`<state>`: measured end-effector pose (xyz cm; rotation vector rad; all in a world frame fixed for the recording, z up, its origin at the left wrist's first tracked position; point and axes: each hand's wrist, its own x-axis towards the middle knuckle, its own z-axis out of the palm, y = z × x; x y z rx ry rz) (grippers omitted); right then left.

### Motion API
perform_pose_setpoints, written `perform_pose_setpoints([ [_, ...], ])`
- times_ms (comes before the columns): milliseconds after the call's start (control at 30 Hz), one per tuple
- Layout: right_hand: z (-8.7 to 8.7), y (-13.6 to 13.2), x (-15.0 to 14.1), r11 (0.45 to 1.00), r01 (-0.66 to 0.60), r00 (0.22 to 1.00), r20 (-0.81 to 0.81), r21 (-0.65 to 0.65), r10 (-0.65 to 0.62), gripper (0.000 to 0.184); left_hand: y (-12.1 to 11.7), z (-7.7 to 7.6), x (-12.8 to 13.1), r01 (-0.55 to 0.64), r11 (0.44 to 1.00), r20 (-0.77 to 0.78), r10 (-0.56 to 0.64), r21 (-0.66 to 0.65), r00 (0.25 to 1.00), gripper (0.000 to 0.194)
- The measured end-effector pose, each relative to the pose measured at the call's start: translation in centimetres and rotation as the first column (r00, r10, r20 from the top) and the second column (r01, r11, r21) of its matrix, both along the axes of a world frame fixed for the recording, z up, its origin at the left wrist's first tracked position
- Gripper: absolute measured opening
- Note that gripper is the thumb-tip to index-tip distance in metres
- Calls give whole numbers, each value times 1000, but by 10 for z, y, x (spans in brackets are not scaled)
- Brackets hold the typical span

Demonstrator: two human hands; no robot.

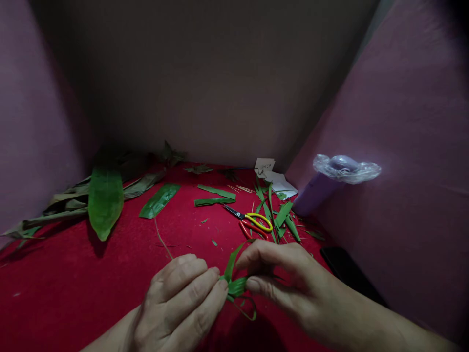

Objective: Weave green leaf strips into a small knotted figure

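Observation:
My left hand [181,300] is closed, its fingertips pinching a folded green leaf strip [239,287] at the lower middle. From the other side my right hand [282,278] grips the same strip between thumb and fingers. One end of the strip stands up between the hands, and a thin loop curls below it. A thin brown strand [161,237] runs from behind my left hand to a cut leaf piece [159,201]. Just beyond my right hand lie scissors [252,220] with one yellow and one red handle. Part of the strip is hidden by my fingers.
Leaf scraps [284,215] and white paper [280,185] lie at the right on the red cloth [120,283]. A purple container [318,190] with plastic wrap stands by the right wall, near a black flat object [348,269]. Large leaves [106,203] lie left.

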<state>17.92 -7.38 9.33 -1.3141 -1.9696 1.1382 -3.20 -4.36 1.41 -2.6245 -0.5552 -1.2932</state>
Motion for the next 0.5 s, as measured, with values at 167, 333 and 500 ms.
perform_pose_setpoints([
  [167,-1,-4,1,967,25,992,113,253,-56,14,3,-3,-3,38,999,-14,-38,0,999,32],
  [333,-6,-3,6,997,62,993,102,45,-67,10,5,-7,-3,41,998,8,-40,-48,999,31],
  [500,-15,-4,9,898,23,986,139,439,-93,26,14,-3,3,93,994,62,-90,-53,994,25],
])
